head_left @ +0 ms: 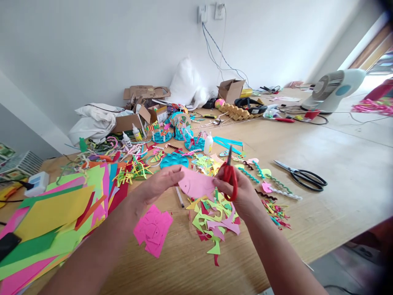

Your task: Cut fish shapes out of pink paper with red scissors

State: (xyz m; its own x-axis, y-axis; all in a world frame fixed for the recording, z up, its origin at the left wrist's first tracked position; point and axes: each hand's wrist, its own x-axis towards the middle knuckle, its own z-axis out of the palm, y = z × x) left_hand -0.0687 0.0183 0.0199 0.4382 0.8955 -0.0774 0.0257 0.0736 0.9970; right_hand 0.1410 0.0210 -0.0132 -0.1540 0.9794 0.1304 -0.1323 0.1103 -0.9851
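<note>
- Pinching the pale pink paper (pixel 196 185) by its left edge, the left hand (pixel 166 180) has its thumb on top.
- The right hand (pixel 241 188) grasps the red scissors (pixel 231 180), blades pointing away, while its thumb and finger meet the paper's right edge; the paper spans the gap between both hands.
- A dot and curved lines give the paper the look of a fish.
- For neat trimming, it seems best to turn the paper with the left hand, hold the scissors steady, and cut slowly along the line.
- The narrow end by the right hand probably tears easily, so light finger pressure suits it.
- Keeping the left fingertips clear of the blades would be wise.
- Scraps (pixel 211 221) lie just below the hands; a bright pink sheet (pixel 155 229) with drawn lines lies below the left hand.
- Beyond the hands, the white glue bottle (pixel 208 145) bears a yellowish label, its wording too small to read.
- No brand is legible on the fan (pixel 333 90), beyond the right hand.
</note>
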